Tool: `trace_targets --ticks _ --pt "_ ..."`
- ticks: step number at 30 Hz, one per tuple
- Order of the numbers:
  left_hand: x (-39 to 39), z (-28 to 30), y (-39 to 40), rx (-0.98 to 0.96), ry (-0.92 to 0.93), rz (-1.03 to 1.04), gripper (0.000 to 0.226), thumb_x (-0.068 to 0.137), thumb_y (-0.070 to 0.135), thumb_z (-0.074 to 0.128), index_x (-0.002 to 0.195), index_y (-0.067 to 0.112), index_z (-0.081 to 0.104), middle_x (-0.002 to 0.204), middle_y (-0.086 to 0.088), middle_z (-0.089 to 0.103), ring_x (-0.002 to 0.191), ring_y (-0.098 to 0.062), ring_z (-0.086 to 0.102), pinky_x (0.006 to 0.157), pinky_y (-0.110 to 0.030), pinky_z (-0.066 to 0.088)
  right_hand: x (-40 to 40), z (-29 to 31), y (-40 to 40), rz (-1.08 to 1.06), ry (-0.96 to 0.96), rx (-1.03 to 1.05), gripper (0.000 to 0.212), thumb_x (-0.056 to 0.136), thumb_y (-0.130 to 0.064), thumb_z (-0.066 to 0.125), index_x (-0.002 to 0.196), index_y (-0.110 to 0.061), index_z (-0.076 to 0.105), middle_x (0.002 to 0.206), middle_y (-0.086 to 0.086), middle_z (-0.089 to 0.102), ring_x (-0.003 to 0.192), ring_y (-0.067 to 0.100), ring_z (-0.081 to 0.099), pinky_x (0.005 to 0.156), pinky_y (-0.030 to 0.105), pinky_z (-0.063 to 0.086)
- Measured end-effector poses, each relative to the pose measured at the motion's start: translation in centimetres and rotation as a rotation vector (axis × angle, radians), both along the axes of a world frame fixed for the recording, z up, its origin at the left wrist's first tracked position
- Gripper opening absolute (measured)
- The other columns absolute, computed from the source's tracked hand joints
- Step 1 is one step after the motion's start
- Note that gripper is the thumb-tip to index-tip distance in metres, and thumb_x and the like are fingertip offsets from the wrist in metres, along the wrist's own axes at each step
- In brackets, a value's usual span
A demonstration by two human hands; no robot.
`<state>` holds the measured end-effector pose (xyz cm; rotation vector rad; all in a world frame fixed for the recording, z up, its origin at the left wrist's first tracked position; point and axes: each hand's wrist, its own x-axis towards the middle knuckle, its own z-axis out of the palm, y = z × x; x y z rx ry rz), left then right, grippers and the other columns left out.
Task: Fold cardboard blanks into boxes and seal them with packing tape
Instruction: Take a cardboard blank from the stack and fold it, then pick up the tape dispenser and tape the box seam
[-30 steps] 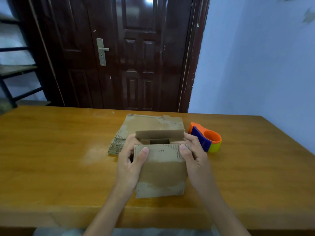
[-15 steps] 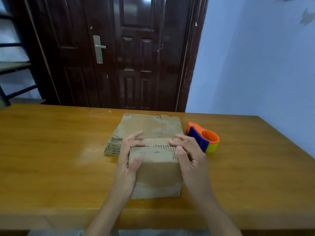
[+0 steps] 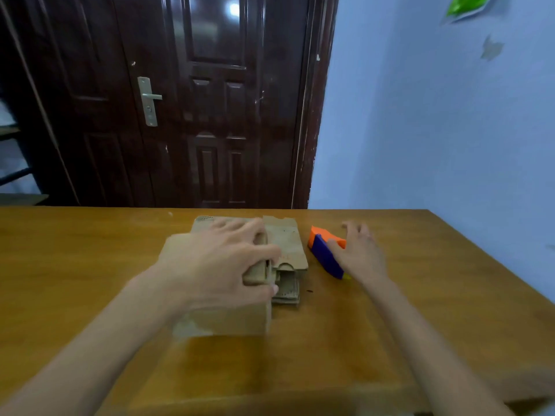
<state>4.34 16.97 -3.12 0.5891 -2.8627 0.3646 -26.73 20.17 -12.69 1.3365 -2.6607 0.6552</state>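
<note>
At centre frame my left hand is pressing the light, springy box flaps flat; my right hand, fingers spread, is reaching over the tape dispenser.

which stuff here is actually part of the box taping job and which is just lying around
Part of the job:
- folded box, left hand pressing its top flaps down
- tape dispenser, right hand reaching onto it
- stack of flat cardboard blanks behind the box

Just there:
- wooden table
- dark door
- green scrap on the wall
</note>
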Motion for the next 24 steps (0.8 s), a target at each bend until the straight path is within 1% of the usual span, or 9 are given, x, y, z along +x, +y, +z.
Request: trace_targets --ticks 3,7,9,13,16,18,20,22,24 --pt "-2.0 -2.4 -0.3 0.088 -0.106 -0.012 0.045 0.097 0.076 0.032 0.127 0.046 0.046 0.128 0.008 0.044 0.102 -0.009 0.04 0.091 -0.029 0.041 -2.0 -1.3 -1.7 -0.01 0.183 0.271 0.077 0.094 -0.073 0.049 0.146 -0.018 0.048 0.144 0.013 0.053 0.134 0.032 0.049 0.103 0.045 0.048" --pt "-2.2 -4.4 -1.2 0.207 -0.059 0.013 0.041 0.095 0.072 0.028 0.12 0.046 0.048 0.117 0.01 0.045 0.099 -0.009 0.047 0.098 -0.034 0.047 -2.1 -2.5 -2.6 0.018 0.352 0.214 0.067 0.094 -0.072 0.053 0.135 -0.019 0.059 0.136 0.008 0.059 0.127 0.026 0.054 0.102 0.041 0.046" --pt "-2.2 -4.6 -1.2 0.243 -0.028 0.018 0.041 0.091 0.071 0.03 0.12 0.046 0.046 0.116 0.013 0.047 0.1 -0.009 0.049 0.098 -0.034 0.047 -1.7 -3.1 -2.7 0.049 0.31 0.205 0.06 0.097 -0.065 0.056 0.133 -0.019 0.058 0.132 0.007 0.064 0.12 0.025 0.06 0.099 0.04 0.048" --pt "-2.3 -4.8 -1.3 0.356 0.062 0.037 0.057 0.087 0.07 0.041 0.136 0.04 0.034 0.111 0.014 0.059 0.098 -0.01 0.055 0.096 -0.034 0.048 -1.3 -3.3 -1.7 0.099 0.035 0.073 0.048 0.103 -0.042 0.058 0.147 -0.026 0.05 0.132 0.004 0.069 0.114 0.026 0.066 0.088 0.04 0.056" --pt "-2.3 -4.9 -1.4 0.379 0.105 0.007 0.045 0.085 0.066 0.048 0.119 0.039 0.038 0.094 0.016 0.054 0.087 -0.01 0.052 0.086 -0.034 0.047 -0.8 -2.3 1.1 0.193 -0.168 -0.243 0.038 0.103 -0.028 0.062 0.141 -0.027 0.061 0.122 -0.003 0.074 0.1 0.017 0.067 0.076 0.033 0.051" --pt "-2.3 -4.8 -1.5 0.369 0.128 -0.01 0.039 0.084 0.063 0.052 0.11 0.037 0.038 0.088 0.017 0.049 0.081 -0.007 0.047 0.078 -0.031 0.042 0.1 -1.3 3.6 0.27 -0.496 -0.48 0.034 0.105 -0.019 0.063 0.139 -0.024 0.063 0.116 -0.006 0.077 0.101 0.013 0.072 0.075 0.026 0.055" --pt "-2.3 -4.7 -1.6 0.383 0.136 -0.024 0.035 0.083 0.06 0.055 0.105 0.039 0.037 0.086 0.018 0.047 0.078 -0.004 0.045 0.072 -0.026 0.035 1.9 -0.8 5.9 0.384 -0.823 -0.617 0.035 0.104 -0.018 0.062 0.138 -0.023 0.062 0.116 -0.007 0.078 0.105 0.009 0.073 0.08 0.022 0.058" --pt "-2.3 -4.6 -1.6 0.397 0.119 -0.032 0.033 0.084 0.06 0.055 0.105 0.043 0.037 0.092 0.019 0.047 0.082 -0.004 0.047 0.071 -0.022 0.031 3.4 -1.6 7.0 0.461 -1.107 -0.721 0.04 0.102 -0.019 0.061 0.141 -0.017 0.06 0.125 0.001 0.076 0.112 0.015 0.071 0.09 0.026 0.058" --pt "-2.2 -4.6 -1.5 0.414 0.125 -0.034 0.033 0.083 0.06 0.056 0.106 0.043 0.04 0.095 0.019 0.047 0.084 -0.004 0.048 0.072 -0.022 0.031 4.8 -2.4 7.4 0.463 -1.35 -0.768 0.037 0.101 -0.018 0.061 0.138 -0.012 0.063 0.13 0.012 0.072 0.114 0.025 0.068 0.094 0.037 0.055"
